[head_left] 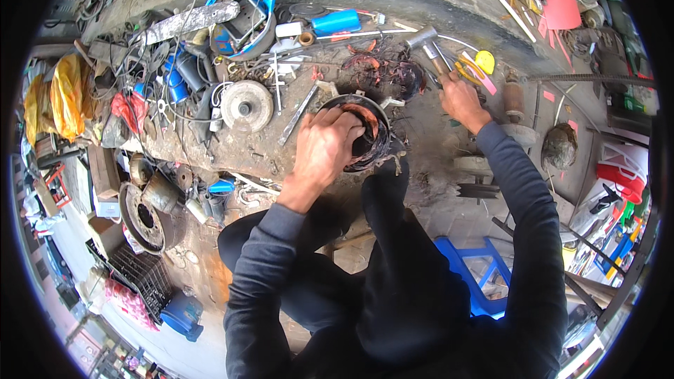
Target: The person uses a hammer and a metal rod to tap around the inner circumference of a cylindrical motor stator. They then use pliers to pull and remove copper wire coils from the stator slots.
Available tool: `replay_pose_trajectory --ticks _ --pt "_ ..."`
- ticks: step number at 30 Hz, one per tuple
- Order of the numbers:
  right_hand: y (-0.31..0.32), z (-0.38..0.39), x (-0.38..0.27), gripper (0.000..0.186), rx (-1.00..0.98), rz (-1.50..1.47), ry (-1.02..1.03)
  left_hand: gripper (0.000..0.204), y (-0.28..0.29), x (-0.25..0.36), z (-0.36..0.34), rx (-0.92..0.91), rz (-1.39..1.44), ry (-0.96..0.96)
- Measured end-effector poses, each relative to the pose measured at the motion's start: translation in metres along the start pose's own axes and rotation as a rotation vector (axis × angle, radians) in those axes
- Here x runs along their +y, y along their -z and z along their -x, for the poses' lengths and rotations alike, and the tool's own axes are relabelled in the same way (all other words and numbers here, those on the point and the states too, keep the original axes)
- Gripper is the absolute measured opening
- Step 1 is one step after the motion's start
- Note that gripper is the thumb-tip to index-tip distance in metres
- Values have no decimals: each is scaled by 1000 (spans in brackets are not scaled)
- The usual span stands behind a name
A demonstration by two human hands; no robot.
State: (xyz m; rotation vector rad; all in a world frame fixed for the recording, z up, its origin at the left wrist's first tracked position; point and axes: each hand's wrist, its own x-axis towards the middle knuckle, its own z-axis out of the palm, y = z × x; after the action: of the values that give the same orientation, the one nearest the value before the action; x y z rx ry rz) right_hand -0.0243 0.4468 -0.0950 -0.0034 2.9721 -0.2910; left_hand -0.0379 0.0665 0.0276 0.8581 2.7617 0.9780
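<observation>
A round motor stator [381, 133] with dark metal walls and reddish copper windings stands in front of me. My left hand [321, 146] is closed over its left rim, with the fingertips bent into the opening and partly hidden. To the right, my right hand [462, 100] is wrapped around the handle of a hammer [423, 38], whose metal head points away from me. Left of the stator lies a flat metal bar [298, 116]. Dark scraps and pulled copper windings [364, 65] lie just beyond the stator.
A grey pulley-like disc [246, 106] lies on the left, near blue cylinders [177, 78] and a cluttered motor housing [245, 28]. Yellow tape measure [484, 62] and scissors-like orange handles [466, 70] lie by the hammer. A blue plastic stool [484, 277] is at my right leg.
</observation>
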Motion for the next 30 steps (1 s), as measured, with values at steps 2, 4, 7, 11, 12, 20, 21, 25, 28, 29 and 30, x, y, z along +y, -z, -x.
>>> replay_pose_trajectory --ticks 2,4,7,11,12,20,21,25,28,29,30 --pt "-10 0 -9 32 -65 72 -4 12 -5 -3 -7 4 -17 -21" --pt "-20 1 -16 34 -75 263 39 12 -9 -5 -13 11 -29 -33" --pt "-32 -5 -22 32 -150 462 21 13 -8 -7 -15 18 -4 -17" --pt "-34 -16 -24 33 -273 324 -122 14 6 -5 -11 3 68 -51" --pt "-32 -16 -26 35 -237 328 -112 14 11 -5 -9 -9 83 -58" --pt "-18 4 -28 45 -103 32 -187 19 27 11 33 -11 129 -109" --pt "-20 3 -24 46 -139 -21 -238 24 24 15 38 -63 87 -128" --pt "-34 -7 -8 47 9 -343 -330 47 7 26 42 -102 71 -140" --pt "-45 -7 -11 47 26 -171 -359 49 -6 33 41 0 101 -140" --pt "-46 -4 -14 49 -14 -169 -401 49 -10 36 43 -7 121 -154" --pt "-48 -2 -19 51 -16 -176 -382 52 -13 38 47 -38 140 -187"
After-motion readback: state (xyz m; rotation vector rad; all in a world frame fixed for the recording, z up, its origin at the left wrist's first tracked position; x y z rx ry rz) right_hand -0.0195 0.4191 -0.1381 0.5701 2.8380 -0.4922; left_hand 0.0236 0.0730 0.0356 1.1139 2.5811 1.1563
